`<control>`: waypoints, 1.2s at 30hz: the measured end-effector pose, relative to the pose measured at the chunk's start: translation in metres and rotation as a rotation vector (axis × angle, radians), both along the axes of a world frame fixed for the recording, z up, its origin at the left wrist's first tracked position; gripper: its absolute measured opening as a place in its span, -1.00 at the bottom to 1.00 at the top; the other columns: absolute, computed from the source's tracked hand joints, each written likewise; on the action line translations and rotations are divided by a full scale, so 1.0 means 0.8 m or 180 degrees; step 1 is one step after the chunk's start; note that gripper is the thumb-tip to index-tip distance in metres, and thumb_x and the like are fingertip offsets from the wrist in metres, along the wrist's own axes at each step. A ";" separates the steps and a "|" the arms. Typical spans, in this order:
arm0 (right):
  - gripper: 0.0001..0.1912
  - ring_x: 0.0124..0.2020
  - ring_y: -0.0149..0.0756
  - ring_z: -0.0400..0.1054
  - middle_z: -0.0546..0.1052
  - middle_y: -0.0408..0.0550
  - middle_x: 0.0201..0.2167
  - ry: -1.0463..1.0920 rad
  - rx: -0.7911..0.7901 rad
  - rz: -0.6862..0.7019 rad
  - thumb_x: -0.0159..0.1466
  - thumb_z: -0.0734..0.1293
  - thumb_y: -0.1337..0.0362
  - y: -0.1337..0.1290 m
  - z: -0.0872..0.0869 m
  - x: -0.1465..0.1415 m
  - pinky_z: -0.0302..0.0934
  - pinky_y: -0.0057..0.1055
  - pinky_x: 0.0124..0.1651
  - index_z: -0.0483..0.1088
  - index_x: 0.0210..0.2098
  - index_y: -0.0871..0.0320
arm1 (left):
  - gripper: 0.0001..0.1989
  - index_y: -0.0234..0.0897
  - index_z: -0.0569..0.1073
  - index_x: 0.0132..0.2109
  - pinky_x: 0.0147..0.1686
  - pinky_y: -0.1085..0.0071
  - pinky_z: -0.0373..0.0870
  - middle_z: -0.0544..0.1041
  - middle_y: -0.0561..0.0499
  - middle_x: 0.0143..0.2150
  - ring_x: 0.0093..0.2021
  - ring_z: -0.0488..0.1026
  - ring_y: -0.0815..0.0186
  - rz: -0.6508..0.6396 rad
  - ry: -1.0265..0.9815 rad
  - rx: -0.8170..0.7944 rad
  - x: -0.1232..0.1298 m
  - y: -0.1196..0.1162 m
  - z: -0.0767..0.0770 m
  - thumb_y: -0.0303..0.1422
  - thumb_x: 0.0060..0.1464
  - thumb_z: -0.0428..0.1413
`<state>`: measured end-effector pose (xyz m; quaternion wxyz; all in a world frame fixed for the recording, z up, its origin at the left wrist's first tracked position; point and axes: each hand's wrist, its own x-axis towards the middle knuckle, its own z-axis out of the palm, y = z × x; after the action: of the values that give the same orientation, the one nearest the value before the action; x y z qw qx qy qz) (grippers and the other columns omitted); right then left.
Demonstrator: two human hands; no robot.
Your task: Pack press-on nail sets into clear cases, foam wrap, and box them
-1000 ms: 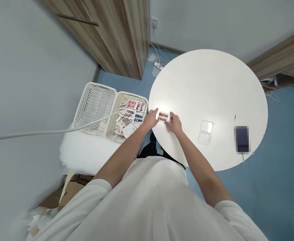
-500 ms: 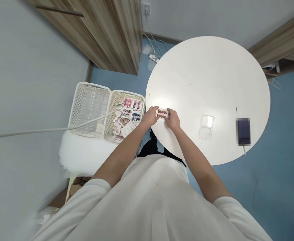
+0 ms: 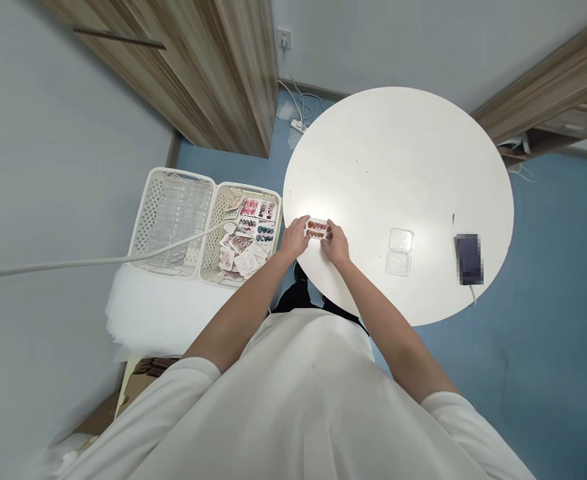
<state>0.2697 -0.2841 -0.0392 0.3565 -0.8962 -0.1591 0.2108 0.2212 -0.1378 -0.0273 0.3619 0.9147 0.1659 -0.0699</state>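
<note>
A card of press-on nails (image 3: 317, 229), with two rows of orange-red and pinkish nails, is at the left side of the round white table (image 3: 403, 147). My left hand (image 3: 295, 238) grips the card's left end, fingers closed on its edge. The right end is held by my right hand (image 3: 336, 243), thumb and fingers around it. To the right of my hands, a clear plastic case (image 3: 399, 251) lies unfolded in two halves on the tabletop.
Left of the table, one white basket (image 3: 143, 220) holds stacked clear cases, and another (image 3: 208, 257) holds several nail cards. A white cable (image 3: 108, 261) crosses over them. A dark, pixelated device (image 3: 469, 259) lies at the table's right. A power strip (image 3: 298, 126) is on the floor.
The view has shifted slightly, moving the table and its items leftward in the picture. Both hands keep hold of the nail card.
</note>
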 end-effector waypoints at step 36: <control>-0.35 0.07 -0.07 0.10 0.24 0.05 -0.03 0.0096 0.0090 0.0439 0.05 0.36 0.24 -0.331 0.019 0.042 0.10 -0.09 0.11 0.17 0.13 0.10 | -0.43 -0.23 0.27 0.09 -0.14 0.29 0.34 0.31 -0.09 -0.14 -0.13 0.34 0.17 -0.0880 0.0189 -0.0143 0.030 -0.276 0.025 -0.33 -0.14 0.15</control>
<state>0.3031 -0.5486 -0.0240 0.3561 -0.8747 -0.2180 0.2462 0.2452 -0.3584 -0.0072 0.3642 0.9180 0.0473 -0.1499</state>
